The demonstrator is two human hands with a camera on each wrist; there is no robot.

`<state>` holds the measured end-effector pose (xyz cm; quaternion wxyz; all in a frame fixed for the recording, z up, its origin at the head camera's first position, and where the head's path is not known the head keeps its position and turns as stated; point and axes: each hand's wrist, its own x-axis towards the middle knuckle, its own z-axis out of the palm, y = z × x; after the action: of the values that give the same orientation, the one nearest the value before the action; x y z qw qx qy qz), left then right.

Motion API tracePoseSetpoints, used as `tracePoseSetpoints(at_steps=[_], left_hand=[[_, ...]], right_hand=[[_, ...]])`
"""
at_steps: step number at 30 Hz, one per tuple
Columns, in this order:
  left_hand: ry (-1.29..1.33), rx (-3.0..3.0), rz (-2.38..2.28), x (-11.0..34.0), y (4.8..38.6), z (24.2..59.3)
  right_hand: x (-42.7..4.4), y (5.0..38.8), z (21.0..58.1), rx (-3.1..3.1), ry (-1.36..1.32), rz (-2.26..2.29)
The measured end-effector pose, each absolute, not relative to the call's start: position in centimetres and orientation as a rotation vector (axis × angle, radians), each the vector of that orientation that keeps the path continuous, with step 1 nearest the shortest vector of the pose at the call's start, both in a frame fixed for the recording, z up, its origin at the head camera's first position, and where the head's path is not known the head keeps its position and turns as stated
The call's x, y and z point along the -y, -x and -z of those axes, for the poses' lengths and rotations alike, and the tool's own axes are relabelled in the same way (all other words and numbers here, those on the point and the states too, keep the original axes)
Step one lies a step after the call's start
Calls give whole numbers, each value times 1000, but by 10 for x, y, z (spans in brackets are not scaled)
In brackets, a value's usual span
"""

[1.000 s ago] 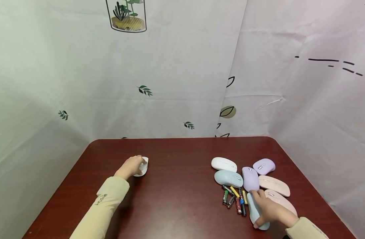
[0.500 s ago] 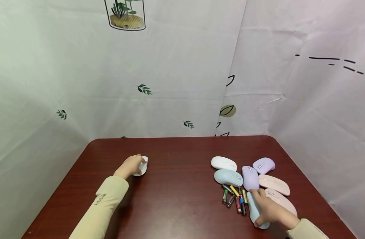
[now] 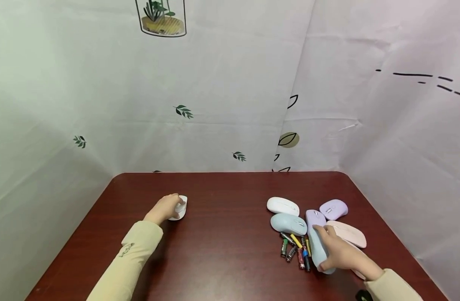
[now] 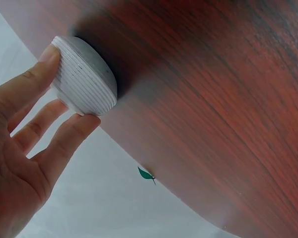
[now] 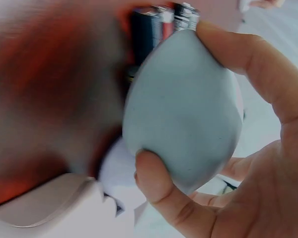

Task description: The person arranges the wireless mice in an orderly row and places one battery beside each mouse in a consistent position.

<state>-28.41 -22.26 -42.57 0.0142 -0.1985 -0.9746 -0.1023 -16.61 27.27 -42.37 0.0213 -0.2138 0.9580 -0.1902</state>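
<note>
At the left of the table, my left hand (image 3: 165, 209) holds a white computer mouse (image 3: 182, 208). The left wrist view shows thumb and fingers pinching the ends of this mouse (image 4: 84, 79), its ribbed side facing the camera; whether it touches the tabletop I cannot tell. On the right, my right hand (image 3: 340, 251) grips a light blue mouse (image 3: 318, 251) between thumb and fingers. This mouse (image 5: 184, 109) looks raised, covering part of a lavender mouse (image 3: 315, 218) in the head view. Behind my right hand, a pink mouse (image 3: 359, 274) is mostly hidden.
Several batteries (image 3: 295, 251) lie loose left of my right hand. Around them are another light blue mouse (image 3: 288, 224), a white mouse (image 3: 283, 206), a second lavender mouse (image 3: 334, 209) and a pale pink mouse (image 3: 346, 233). The dark red table (image 3: 222, 238) meets a printed cloth backdrop (image 3: 222, 83).
My right hand has moved up and away from me with the light blue mouse, which now overlaps the lavender one. My left hand and the white mouse stay in place.
</note>
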Motion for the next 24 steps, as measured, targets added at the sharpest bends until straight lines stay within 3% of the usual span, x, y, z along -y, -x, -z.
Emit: tracePoseSetpoints(at_steps=[10, 24], left_hand=[[573, 3059, 301, 221, 284, 426], [555, 3111, 349, 223, 290, 426]], right_hand=[[-230, 184, 394, -2967, 793, 644], [-146, 244, 371, -2800, 835, 675]])
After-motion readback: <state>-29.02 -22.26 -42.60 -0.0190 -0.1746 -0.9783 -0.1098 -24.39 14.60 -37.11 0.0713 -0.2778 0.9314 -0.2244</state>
